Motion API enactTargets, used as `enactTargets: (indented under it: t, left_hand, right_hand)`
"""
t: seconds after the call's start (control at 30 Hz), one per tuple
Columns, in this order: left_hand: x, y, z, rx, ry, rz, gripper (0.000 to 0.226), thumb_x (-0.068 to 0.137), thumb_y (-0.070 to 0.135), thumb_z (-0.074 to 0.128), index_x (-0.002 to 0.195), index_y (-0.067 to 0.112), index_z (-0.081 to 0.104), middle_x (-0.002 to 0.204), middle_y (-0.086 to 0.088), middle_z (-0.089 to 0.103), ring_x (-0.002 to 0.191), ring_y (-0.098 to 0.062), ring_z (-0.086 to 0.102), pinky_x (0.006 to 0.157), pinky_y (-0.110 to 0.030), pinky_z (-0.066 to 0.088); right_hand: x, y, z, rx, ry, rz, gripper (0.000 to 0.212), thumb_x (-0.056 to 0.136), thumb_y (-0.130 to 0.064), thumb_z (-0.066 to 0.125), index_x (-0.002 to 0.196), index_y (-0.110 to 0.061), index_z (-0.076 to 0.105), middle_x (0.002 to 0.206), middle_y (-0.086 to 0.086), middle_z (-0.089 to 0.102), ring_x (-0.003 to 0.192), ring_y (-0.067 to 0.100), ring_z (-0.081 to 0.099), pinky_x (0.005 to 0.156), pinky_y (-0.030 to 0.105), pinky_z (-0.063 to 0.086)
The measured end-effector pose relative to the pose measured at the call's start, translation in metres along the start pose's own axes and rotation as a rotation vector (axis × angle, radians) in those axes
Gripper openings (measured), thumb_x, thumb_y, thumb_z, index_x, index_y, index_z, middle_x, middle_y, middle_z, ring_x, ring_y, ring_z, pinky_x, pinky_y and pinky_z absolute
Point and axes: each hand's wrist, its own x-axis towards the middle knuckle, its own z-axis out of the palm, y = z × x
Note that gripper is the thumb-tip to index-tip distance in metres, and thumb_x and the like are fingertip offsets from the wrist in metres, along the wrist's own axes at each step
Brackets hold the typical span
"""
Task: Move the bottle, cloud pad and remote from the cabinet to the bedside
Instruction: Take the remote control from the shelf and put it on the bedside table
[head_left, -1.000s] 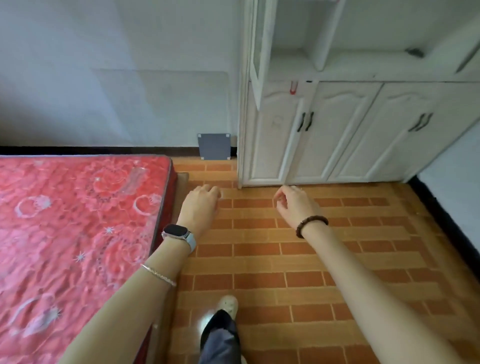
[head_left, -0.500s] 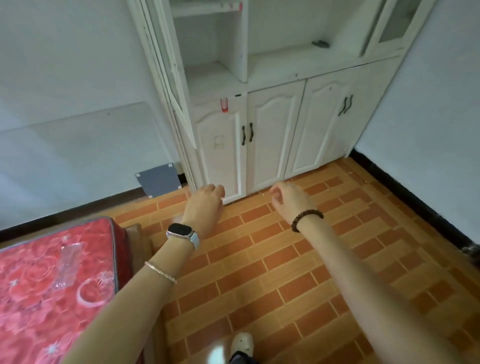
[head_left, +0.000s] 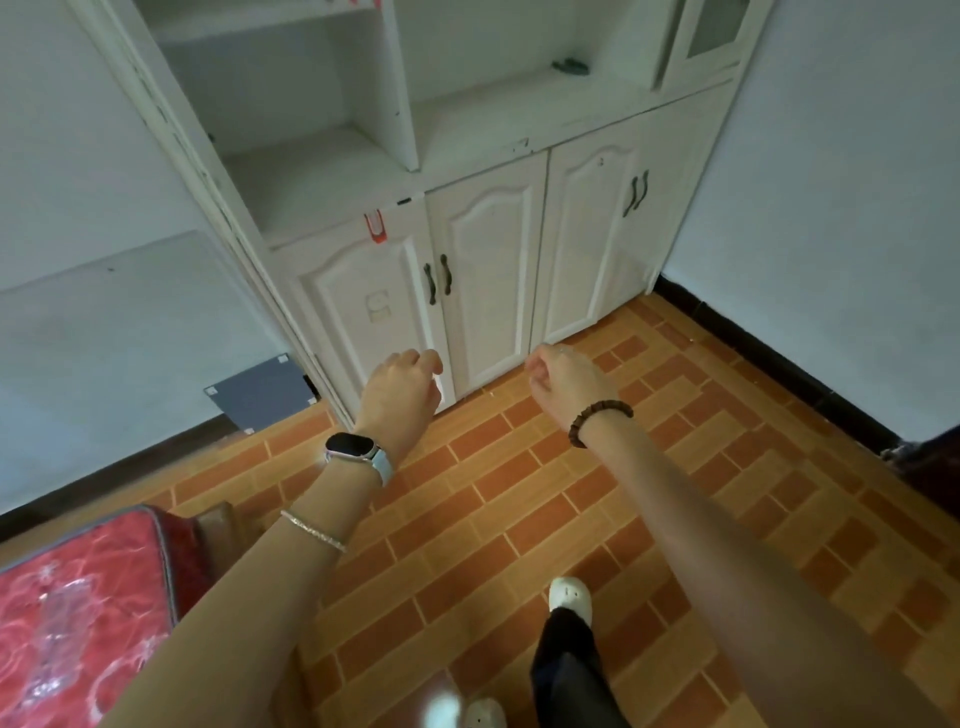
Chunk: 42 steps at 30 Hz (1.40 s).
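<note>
A white cabinet (head_left: 483, 270) stands ahead with open shelves above and shut doors below. A small dark object (head_left: 570, 66), too small to identify, lies on its right shelf. No bottle or cloud pad shows. My left hand (head_left: 402, 392), with a watch on the wrist, hangs in front of the lower left doors, fingers loosely curled and empty. My right hand (head_left: 566, 382), with a bead bracelet, is beside it, also loosely curled and holding nothing. A corner of the red-covered bed (head_left: 78, 608) shows at the lower left.
A glass cabinet door (head_left: 218, 208) stands open on the left. A grey plate (head_left: 260, 389) sits low on the wall beside the cabinet. Orange brick-pattern floor (head_left: 571, 493) lies between me and the cabinet. My feet in white shoes (head_left: 570, 597) are below.
The view has swung right and up from the bed toward the cabinet, which is now closer. Both hands stay held out in front, empty.
</note>
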Motion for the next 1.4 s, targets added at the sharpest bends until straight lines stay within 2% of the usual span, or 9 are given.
enactTargets:
  t: [0.33, 0.47, 0.6, 0.87, 1.07, 1.23, 1.4]
  left_hand:
    - [0.114, -0.002, 0.008, 0.044, 0.14, -0.13, 0.022, 0.086, 0.004, 0.054, 0.106, 0.009, 0.06, 0.094, -0.012, 0.064, 0.083, -0.028, 0.058, 0.072, -0.038, 0.048]
    - [0.144, -0.005, 0.007, 0.069, 0.199, -0.209, 0.02, 0.084, 0.003, 0.056, 0.103, 0.008, 0.06, 0.088, -0.011, 0.063, 0.079, -0.028, 0.058, 0.066, -0.038, 0.05]
    - [0.163, -0.011, 0.004, 0.078, 0.234, -0.297, 0.02, 0.085, 0.003, 0.055, 0.103, 0.008, 0.06, 0.089, -0.01, 0.062, 0.081, -0.026, 0.057, 0.068, -0.037, 0.051]
    - [0.217, -0.052, 0.001, 0.101, 0.302, -0.39, 0.02, 0.083, 0.004, 0.058, 0.102, 0.01, 0.061, 0.092, -0.008, 0.064, 0.083, -0.024, 0.057, 0.074, -0.04, 0.052]
    - [0.277, -0.09, -0.011, 0.062, 0.416, -0.43, 0.021, 0.078, -0.001, 0.059, 0.097, 0.009, 0.062, 0.085, -0.01, 0.062, 0.078, -0.029, 0.056, 0.066, -0.042, 0.05]
    - [0.336, -0.118, -0.045, 0.025, 0.548, -0.414, 0.019, 0.079, -0.001, 0.059, 0.097, 0.006, 0.062, 0.088, -0.011, 0.064, 0.077, -0.029, 0.058, 0.06, -0.032, 0.044]
    - [0.379, -0.143, -0.075, 0.008, 0.669, -0.398, 0.017, 0.079, 0.0, 0.06, 0.095, 0.005, 0.062, 0.088, -0.013, 0.065, 0.083, -0.031, 0.057, 0.068, -0.04, 0.048]
  right_hand:
    - [0.135, 0.024, -0.035, -0.003, 0.0, -0.2, 0.021, 0.094, -0.02, 0.05, 0.113, -0.02, 0.058, 0.107, 0.001, 0.06, 0.09, 0.019, 0.06, 0.071, 0.03, 0.05]
    - [0.18, 0.028, -0.043, 0.002, -0.013, -0.297, 0.021, 0.094, -0.017, 0.049, 0.112, -0.019, 0.058, 0.106, 0.0, 0.06, 0.09, 0.018, 0.059, 0.069, 0.031, 0.05]
    - [0.219, 0.024, -0.047, 0.015, -0.023, -0.361, 0.02, 0.094, -0.018, 0.05, 0.111, -0.019, 0.059, 0.105, 0.0, 0.061, 0.088, 0.018, 0.059, 0.069, 0.031, 0.05]
    - [0.303, -0.017, -0.05, 0.06, -0.052, -0.453, 0.02, 0.093, -0.017, 0.05, 0.111, -0.019, 0.058, 0.106, 0.0, 0.06, 0.086, 0.016, 0.059, 0.073, 0.034, 0.054]
    - [0.372, -0.064, -0.057, 0.046, -0.041, -0.526, 0.021, 0.092, -0.018, 0.05, 0.111, -0.021, 0.058, 0.107, -0.001, 0.061, 0.091, 0.016, 0.059, 0.077, 0.033, 0.053]
    - [0.429, -0.103, -0.077, 0.075, 0.011, -0.57, 0.022, 0.092, -0.019, 0.05, 0.111, -0.022, 0.059, 0.106, -0.003, 0.062, 0.089, 0.016, 0.059, 0.076, 0.033, 0.052]
    - [0.478, -0.134, -0.1, 0.122, 0.098, -0.619, 0.021, 0.091, -0.02, 0.05, 0.109, -0.023, 0.06, 0.103, -0.001, 0.063, 0.087, 0.018, 0.061, 0.074, 0.035, 0.053]
